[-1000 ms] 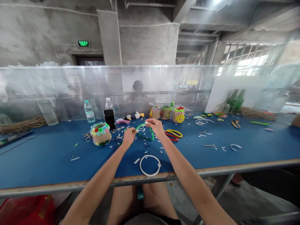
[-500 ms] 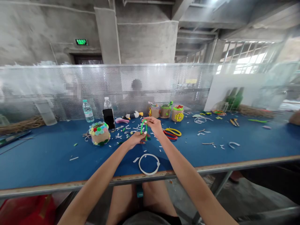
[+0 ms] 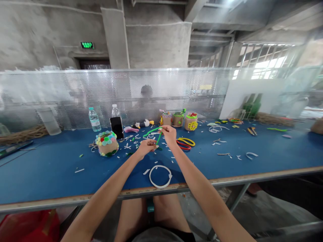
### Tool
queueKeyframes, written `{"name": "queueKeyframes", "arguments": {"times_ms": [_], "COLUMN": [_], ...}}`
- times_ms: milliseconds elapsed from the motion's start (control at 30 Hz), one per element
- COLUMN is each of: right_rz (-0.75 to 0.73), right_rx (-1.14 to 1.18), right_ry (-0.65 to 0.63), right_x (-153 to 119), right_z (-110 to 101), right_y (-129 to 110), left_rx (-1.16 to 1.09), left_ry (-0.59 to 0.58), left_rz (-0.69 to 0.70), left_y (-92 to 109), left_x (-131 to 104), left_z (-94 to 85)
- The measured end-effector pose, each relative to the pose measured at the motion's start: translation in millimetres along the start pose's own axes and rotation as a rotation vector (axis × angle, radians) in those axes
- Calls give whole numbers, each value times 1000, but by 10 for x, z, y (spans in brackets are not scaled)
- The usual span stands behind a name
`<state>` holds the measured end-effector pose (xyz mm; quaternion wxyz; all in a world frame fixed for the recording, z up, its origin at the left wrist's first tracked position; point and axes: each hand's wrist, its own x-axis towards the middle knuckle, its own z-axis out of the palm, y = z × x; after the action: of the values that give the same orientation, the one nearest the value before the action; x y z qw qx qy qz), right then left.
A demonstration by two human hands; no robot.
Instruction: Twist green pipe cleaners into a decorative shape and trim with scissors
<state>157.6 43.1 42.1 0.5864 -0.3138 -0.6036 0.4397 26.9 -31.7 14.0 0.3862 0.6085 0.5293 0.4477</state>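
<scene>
A bent green pipe cleaner (image 3: 152,131) is held above the blue table (image 3: 101,178). Its bend is pinched in my right hand (image 3: 168,134), and one part sticks out to the left while another slants down to my left hand (image 3: 148,148), whose fingers are closed on its lower end. Below my hands, near the front edge, lies a white ring (image 3: 160,176). Red-handled (image 3: 183,145) and yellow-handled scissors (image 3: 187,141) rest right of my right hand. White scraps are scattered around and beyond my hands.
A pompom-decorated jar (image 3: 107,144) stands left of my hands, with a phone (image 3: 117,127) and water bottle (image 3: 94,120) behind it. Three decorated jars (image 3: 191,122) stand at the back. Pliers (image 3: 252,131), a green strip (image 3: 277,129) and a white curved piece (image 3: 251,155) lie right.
The green pipe cleaner has gone from a narrow upright loop to an open bend with one part reaching left. My right hand has moved slightly right and my left hand slightly left.
</scene>
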Motion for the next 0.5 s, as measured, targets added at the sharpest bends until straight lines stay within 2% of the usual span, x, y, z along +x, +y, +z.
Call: {"name": "queueKeyframes", "arguments": {"times_ms": [133, 233, 500], "right_rz": [29, 56, 172], "right_rx": [-3, 2, -27], "right_ry": [34, 16, -225], "right_x": [11, 9, -88], "right_z": [-21, -29, 29], "right_y": [17, 18, 15], "left_rx": [71, 177, 462], "left_ry": [51, 137, 338], "left_rz": [68, 142, 318], "left_y": [-20, -35, -8], "left_x": [23, 30, -21], "left_z": [17, 18, -44]}}
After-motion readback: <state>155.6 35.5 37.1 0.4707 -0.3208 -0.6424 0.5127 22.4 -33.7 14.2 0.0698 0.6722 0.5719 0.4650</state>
